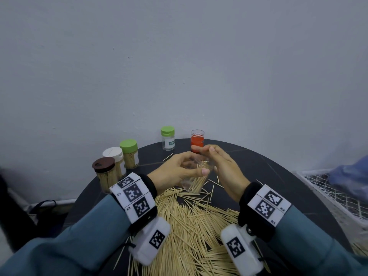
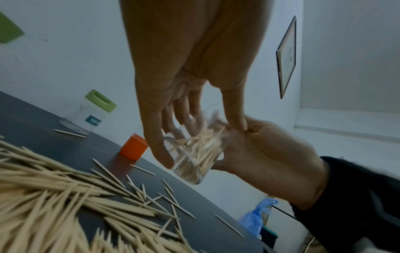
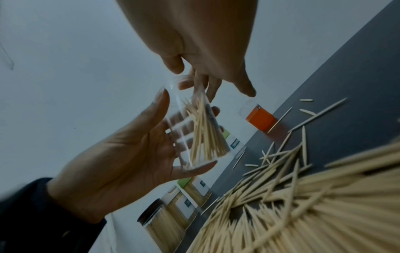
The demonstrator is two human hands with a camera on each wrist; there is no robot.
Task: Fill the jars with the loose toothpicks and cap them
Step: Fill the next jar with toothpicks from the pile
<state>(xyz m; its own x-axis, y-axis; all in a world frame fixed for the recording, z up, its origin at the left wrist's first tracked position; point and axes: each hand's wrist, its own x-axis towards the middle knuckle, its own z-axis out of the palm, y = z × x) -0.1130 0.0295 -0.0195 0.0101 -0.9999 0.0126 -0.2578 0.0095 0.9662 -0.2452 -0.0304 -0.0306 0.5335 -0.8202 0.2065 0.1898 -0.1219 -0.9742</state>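
Note:
My left hand grips a clear, uncapped jar, tilted and held just above the dark round table. The jar is partly filled with toothpicks, some poking out of its mouth. My right hand is at the jar mouth with straight fingers touching the toothpick tips. A large pile of loose toothpicks lies on the table under my wrists. At the back stand an empty green-capped jar and a clear jar upside down on its orange cap.
Three capped, filled jars stand at the table's left edge: brown lid, white lid, green lid. A white wire basket with a blue plastic bag sits right of the table. A wall is close behind.

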